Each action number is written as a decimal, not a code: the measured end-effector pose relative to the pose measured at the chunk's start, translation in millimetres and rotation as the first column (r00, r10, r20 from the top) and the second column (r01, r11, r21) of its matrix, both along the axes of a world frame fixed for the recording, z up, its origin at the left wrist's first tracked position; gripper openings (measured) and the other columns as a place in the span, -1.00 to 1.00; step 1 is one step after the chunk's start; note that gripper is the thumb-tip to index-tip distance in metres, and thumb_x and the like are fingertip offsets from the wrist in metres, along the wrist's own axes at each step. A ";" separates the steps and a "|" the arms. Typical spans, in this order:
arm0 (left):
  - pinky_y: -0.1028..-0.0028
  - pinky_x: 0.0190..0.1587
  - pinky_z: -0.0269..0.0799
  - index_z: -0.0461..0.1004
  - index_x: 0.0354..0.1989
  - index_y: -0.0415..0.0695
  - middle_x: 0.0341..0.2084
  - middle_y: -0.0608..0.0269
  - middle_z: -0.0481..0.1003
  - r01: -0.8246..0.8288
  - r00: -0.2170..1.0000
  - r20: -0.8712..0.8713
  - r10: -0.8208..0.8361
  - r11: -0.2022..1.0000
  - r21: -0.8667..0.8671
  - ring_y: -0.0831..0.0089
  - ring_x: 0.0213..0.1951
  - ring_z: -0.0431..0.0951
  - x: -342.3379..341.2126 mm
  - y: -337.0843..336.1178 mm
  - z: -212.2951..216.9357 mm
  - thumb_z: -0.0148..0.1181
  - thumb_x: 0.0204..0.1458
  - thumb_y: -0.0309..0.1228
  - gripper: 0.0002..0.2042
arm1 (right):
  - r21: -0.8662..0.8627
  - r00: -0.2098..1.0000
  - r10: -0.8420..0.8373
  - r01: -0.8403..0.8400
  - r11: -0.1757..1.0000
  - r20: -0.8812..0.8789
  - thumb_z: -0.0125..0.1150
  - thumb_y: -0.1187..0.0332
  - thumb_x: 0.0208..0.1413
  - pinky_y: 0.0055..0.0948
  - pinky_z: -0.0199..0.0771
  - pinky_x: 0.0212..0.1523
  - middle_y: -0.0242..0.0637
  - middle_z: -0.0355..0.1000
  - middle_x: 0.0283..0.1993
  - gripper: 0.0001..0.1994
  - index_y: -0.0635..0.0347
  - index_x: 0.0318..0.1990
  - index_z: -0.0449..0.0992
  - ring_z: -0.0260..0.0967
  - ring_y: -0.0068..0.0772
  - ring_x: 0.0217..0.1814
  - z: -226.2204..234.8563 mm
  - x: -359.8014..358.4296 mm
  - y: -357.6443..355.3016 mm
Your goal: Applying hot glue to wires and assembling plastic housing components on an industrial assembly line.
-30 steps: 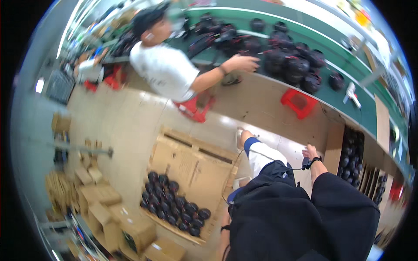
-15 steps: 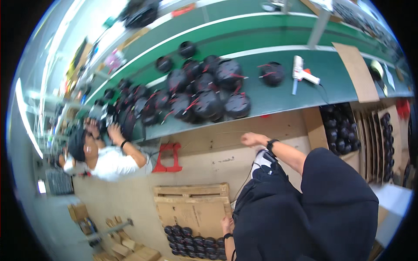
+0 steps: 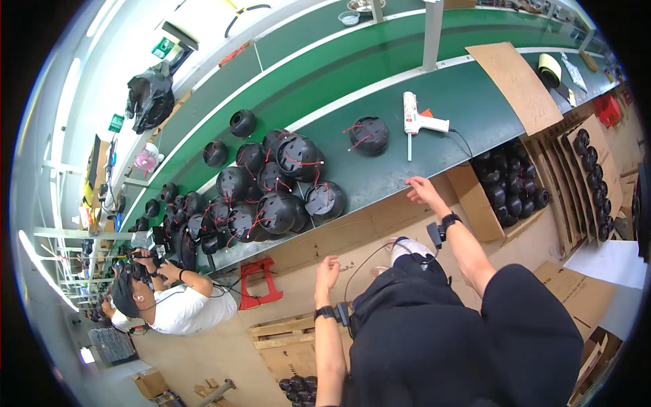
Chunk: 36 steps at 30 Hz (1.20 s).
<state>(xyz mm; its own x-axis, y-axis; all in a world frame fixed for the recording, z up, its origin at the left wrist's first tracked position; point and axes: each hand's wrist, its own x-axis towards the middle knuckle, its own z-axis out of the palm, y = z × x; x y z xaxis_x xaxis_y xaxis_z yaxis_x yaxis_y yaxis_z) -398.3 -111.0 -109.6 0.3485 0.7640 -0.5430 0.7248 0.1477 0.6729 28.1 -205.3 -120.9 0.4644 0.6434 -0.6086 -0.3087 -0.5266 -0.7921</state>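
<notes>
My right hand (image 3: 424, 192) is at the front edge of the green workbench (image 3: 380, 178), its fingers loosely apart and holding nothing. My left hand (image 3: 328, 273) hangs over the floor in front of the bench, fingers loosely bent and apart, with nothing seen in it. Nearest on the bench lies a single round black housing (image 3: 369, 136) with thin red wires. Right of it is a white glue gun (image 3: 424, 121) with a glue stick and a dark cord. To the left sits a pile of similar black housings (image 3: 274, 211), several trailing red wires.
A cardboard sheet (image 3: 517, 88) lies across the bench at right. Beneath stands a box of black parts (image 3: 505, 197), beside cardboard dividers (image 3: 553, 193). A co-worker (image 3: 186, 308) in white works at left, near a red stool (image 3: 260, 283). A wooden pallet (image 3: 285, 329) stands behind.
My view has turned and shifted to the right along the bench. My left hand has come up and forward from beside the pallet. My right hand has reached the bench edge, its fingers now looser.
</notes>
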 end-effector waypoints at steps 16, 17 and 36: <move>0.45 -0.29 0.49 0.63 -0.31 -0.23 -0.41 0.20 0.64 0.086 0.989 -0.082 -0.125 0.923 -0.375 0.46 -0.36 0.59 -157.4 -35.2 -28.1 0.13 0.13 -0.34 -0.77 | -0.306 0.951 0.304 -0.271 0.913 0.063 -0.12 0.41 0.19 -0.28 0.60 -0.29 -0.06 0.59 -0.20 -0.66 0.28 0.07 0.44 0.58 -0.21 -0.27 -17.7 99.5 -139.9; 0.46 -0.26 0.49 0.63 -0.32 -0.24 -0.41 0.20 0.64 0.358 0.929 -0.031 -0.369 0.916 -0.182 0.48 -0.35 0.58 -129.4 -17.9 16.8 0.13 0.14 -0.35 -0.78 | -0.277 0.959 0.274 -0.245 0.929 0.071 -0.11 0.41 0.20 -0.28 0.59 -0.31 -0.08 0.59 -0.22 -0.67 0.28 0.06 0.44 0.57 -0.22 -0.29 -22.6 117.9 -156.7; 0.32 -0.11 0.46 0.40 -0.16 -0.26 -0.14 0.02 0.44 -0.597 0.487 0.659 -0.573 0.332 0.730 0.39 -0.17 0.48 91.2 55.4 437.6 -0.18 0.27 -0.31 -0.72 | -0.174 0.967 -0.152 0.189 0.967 0.203 0.00 0.30 0.22 -0.32 0.43 -0.63 -0.17 0.50 -0.56 -0.75 0.26 -0.38 0.52 0.48 -0.30 -0.59 6.7 310.8 -153.0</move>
<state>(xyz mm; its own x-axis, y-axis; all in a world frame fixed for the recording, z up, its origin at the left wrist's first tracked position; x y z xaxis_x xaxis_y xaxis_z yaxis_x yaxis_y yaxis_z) -307.1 -55.6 328.1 0.0596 0.4607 0.8856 -0.1645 -0.8705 0.4639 338.9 -358.2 -114.2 0.6741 0.4257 -0.6037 -0.2630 -0.6255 -0.7346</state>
